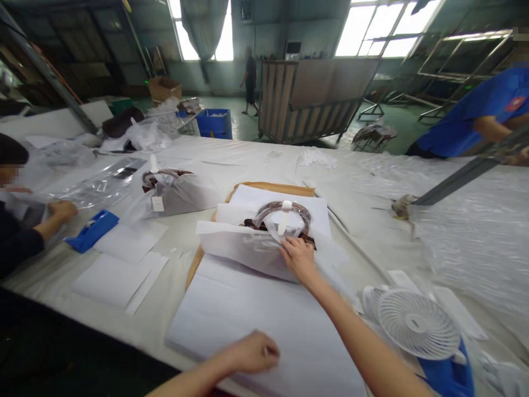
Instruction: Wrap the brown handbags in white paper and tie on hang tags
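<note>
A handbag with looped brown handles (306, 216) stands on the stack in front of me, its body covered by white wrapping paper (239, 242). A white strip (286, 212) is fastened around the handles. My right hand (300, 258) grips the paper's upper edge at the bag's near right side, fingers bent over it. Nearer to me, my left hand (257, 353) hovers over a stack of white paper sheets (231, 309). Its fingers are curled in, slightly blurred, and nothing shows in them.
Another wrapped handbag (177, 193) with a tag stands to the left. Beside it lie a blue tape dispenser (94, 229) and loose white sheets (119, 275). A white fan (417, 324) stands at the right. A co-worker's hand (63, 210) is at far left; another person (467, 121) works at right.
</note>
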### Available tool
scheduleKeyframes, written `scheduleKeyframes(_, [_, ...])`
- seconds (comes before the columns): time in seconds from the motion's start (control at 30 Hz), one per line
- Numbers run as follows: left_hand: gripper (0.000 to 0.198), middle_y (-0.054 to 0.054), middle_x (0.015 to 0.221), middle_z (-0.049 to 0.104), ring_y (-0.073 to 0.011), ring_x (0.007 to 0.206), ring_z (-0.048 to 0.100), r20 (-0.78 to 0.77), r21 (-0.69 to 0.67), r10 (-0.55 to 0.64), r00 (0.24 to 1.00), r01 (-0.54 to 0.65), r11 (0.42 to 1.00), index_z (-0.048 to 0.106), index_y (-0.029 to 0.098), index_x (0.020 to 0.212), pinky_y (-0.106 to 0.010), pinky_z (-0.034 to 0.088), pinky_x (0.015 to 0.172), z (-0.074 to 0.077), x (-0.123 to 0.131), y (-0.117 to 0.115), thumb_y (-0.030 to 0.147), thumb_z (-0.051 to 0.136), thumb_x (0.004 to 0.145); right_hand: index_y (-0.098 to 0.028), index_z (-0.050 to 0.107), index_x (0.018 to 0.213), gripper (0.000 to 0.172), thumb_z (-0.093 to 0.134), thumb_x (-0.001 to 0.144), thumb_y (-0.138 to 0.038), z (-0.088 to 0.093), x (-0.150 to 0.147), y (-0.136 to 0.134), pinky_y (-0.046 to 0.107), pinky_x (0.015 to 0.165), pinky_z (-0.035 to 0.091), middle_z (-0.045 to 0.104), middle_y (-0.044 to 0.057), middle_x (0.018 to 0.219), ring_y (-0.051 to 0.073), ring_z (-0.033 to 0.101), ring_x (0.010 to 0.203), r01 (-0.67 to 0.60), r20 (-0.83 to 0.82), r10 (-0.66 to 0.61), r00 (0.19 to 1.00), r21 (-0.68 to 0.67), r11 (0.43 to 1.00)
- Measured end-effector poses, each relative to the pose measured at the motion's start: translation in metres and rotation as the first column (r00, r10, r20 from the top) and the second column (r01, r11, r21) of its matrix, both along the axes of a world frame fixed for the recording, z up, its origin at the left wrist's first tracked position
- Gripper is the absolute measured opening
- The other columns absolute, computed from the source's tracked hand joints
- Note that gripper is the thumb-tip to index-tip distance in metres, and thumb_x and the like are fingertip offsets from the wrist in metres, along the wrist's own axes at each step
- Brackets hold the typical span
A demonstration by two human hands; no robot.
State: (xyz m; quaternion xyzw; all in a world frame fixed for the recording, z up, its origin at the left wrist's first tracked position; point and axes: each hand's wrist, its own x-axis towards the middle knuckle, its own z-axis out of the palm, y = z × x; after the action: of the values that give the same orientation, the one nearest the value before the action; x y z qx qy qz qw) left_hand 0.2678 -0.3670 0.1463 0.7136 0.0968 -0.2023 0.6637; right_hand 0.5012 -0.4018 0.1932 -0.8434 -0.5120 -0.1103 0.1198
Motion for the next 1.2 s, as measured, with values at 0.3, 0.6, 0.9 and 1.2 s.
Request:
scheduleKeyframes(0.3, [0.037,-0.015,0.118,0.057,-0.0239,0.102,0.059,0.336,0.923,-0.322,0.885,-0.240,0.302,0.056,0.016,0.122,-0.033,0.051,0.083,0.083,0.154,0.117,0.010,0.044,0.087,-0.021,0.066,0.109,0.022,0.049,0.095,-0.027,0.001,-0.005,-0.005,0.037,0.082,0.033,0.066,0.010,0.116,0.023,0.056,0.102,0.032,0.029,-0.035,0.999,0.106,0.994])
scheduleKeyframes(0.6, [0.032,-0.016,0.124,0.056,-0.0279,0.126,0.042,0.398,0.917,-0.449,0.800,-0.349,0.192,0.061,0.013,0.113,-0.045,0.032,0.108,0.065,0.138,0.117,0.020,0.035,0.095,-0.017,0.051,0.132,0.038,0.039,0.096,-0.015,-0.042,-0.029,-0.020,0.044,0.100,0.027,0.055,0.014,0.133,0.024,0.048,0.123,-0.031,0.150,-0.001,0.989,0.205,0.978])
scheduleKeyframes(0.9, [0.047,-0.015,0.134,0.054,-0.0300,0.120,0.049,0.434,0.871,-0.539,0.722,-0.490,0.044,0.049,0.018,0.138,-0.050,0.031,0.107,-0.004,0.122,0.108,0.015,0.041,0.092,-0.018,0.050,0.135,0.040,0.044,0.096,-0.024,-0.043,-0.033,-0.065,0.043,0.108,0.029,0.050,0.012,0.140,0.022,0.044,0.129,0.001,-0.015,0.004,1.000,0.307,0.952])
scheduleKeyframes(1.2, [0.067,-0.016,0.148,0.038,-0.0360,0.130,0.040,0.471,0.853,-0.470,0.746,-0.522,0.025,0.024,0.026,0.151,-0.058,0.022,0.111,-0.016,0.107,0.089,0.017,0.050,0.090,-0.005,0.069,0.104,0.054,0.040,0.086,-0.048,-0.089,-0.010,-0.367,0.042,0.076,0.050,0.070,0.021,0.091,0.029,0.066,0.079,0.935,-0.519,-0.778,0.354,0.231,0.271])
